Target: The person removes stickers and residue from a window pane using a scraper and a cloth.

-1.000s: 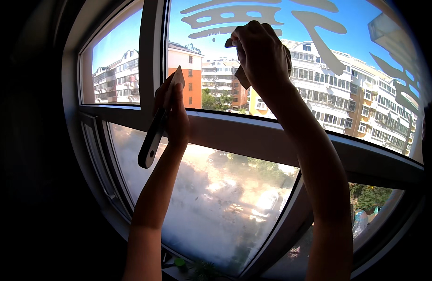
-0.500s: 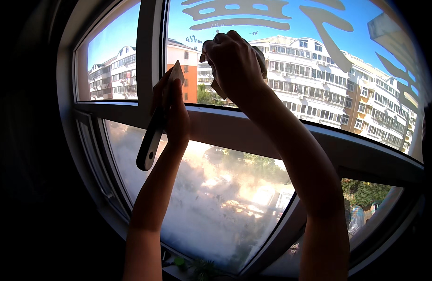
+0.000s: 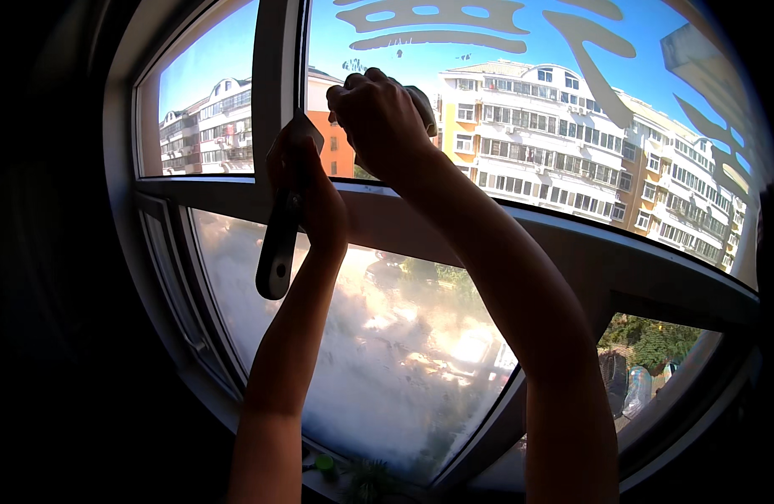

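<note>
My left hand [image 3: 320,189] is closed around a putty knife [image 3: 277,265], its dark handle with a hole at the end pointing down. The blade rises above my fingers near the upright window frame bar. Just right of it, my right hand [image 3: 374,126] is raised and bent against the upper window pane [image 3: 521,126]. It grips what looks like a folded greyish cloth [image 3: 423,111], which sticks out past the right side of the hand. Most of the cloth is hidden by the hand. Pale cut-out lettering [image 3: 441,40] clings to the pane above, and small dark residue specks sit below it.
A thick horizontal frame bar [image 3: 387,220] crosses below the upper pane. Beneath it is a hazy lower pane [image 3: 378,353]. Near the bottom stand a green plant [image 3: 367,480] and a small green object [image 3: 324,464]. Tall buildings show outside.
My right hand with the cloth has moved left and slightly down, closer to my left hand. The putty knife has turned a little, its blade now beside the upright frame bar.
</note>
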Available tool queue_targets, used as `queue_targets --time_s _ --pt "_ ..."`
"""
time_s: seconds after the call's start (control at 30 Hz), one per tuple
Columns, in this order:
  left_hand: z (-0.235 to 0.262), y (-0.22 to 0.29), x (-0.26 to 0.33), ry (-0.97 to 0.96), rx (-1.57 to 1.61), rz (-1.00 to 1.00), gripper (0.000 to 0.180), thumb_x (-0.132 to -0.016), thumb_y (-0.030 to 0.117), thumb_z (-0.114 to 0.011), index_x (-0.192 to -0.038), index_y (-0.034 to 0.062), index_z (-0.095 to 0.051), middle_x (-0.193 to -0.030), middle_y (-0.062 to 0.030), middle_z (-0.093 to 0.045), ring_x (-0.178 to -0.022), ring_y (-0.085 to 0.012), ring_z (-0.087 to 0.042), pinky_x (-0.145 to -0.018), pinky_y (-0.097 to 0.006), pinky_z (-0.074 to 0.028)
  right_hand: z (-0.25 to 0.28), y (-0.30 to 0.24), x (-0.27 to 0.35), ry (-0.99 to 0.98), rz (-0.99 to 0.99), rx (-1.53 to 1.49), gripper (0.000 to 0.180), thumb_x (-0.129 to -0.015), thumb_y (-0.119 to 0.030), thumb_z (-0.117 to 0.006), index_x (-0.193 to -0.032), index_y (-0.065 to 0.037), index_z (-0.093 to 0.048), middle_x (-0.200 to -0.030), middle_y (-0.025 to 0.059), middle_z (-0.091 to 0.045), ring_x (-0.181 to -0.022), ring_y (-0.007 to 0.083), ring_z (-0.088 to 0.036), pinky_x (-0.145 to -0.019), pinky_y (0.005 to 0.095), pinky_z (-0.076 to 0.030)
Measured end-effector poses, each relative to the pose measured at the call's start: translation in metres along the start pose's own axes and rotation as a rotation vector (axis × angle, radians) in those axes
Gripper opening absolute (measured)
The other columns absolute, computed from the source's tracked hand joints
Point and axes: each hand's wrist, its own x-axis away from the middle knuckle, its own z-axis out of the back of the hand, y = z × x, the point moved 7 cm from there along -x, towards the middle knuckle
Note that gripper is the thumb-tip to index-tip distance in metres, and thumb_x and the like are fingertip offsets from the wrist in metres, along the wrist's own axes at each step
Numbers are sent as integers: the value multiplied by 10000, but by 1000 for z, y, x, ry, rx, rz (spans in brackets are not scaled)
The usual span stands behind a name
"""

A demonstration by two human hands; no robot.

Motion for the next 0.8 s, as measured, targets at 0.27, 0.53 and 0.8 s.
queue_targets --time_s 0.27,0.53,0.8 --pt "-5 8 2 -24 -57 59 324 -964 249 -591 -1173 4 -561 -1065 -93 -585 -972 -182 -575 -865 -326 -455 105 68 -3 354 -132 283 122 -728 -30 -701 -843 -60 -672 -828 104 -648 -841 263 -648 -668 386 -556" --pt "-27 45 -12 -321 -108 -189 229 -919 150 -640 -1113 28 -653 -1071 -106 -641 -997 -203 -634 -838 -319 -527 92 29 55 -231 -173 -178 54 -793 -28 -655 -833 -64 -653 -853 90 -642 -863 256 -639 -689 404 -537" --pt "-102 82 -6 -645 108 -569 209 -874 89 -628 -1070 63 -692 -958 -87 -689 -922 -206 -660 -823 -299 -535 186 83 110 76 -309 -54 101 -819 -60 -697 -908 -79 -653 -916 64 -641 -898 248 -645 -769 367 -525"
